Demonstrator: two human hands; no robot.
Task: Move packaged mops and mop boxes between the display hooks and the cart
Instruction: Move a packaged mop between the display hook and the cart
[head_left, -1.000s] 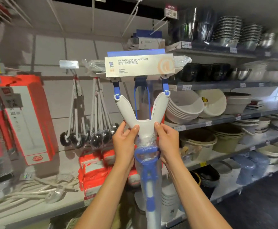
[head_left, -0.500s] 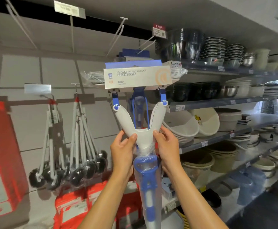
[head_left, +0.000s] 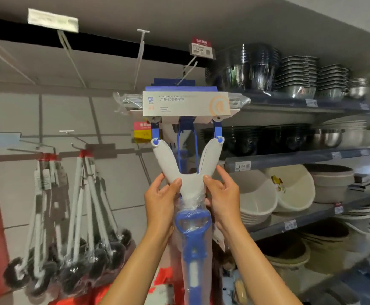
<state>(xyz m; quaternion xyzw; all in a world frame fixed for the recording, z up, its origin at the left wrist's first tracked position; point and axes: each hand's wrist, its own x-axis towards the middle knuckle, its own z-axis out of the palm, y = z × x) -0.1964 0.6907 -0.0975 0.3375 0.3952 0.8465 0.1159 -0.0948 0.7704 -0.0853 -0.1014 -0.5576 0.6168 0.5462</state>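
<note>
2 hands' fingers (head_left: pixel 221 172) gripping packaged mop (head_left: pixel 188 186) fork, between them

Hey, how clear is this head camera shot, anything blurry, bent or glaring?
Head view: the mop and both hands, left and right, are fairly sharp; its label is smeared, small print unreadable; the hanging brushes are motion-blurred; the shelves bow from the wide lens; soft glare on the handle's plastic wrap.
</note>
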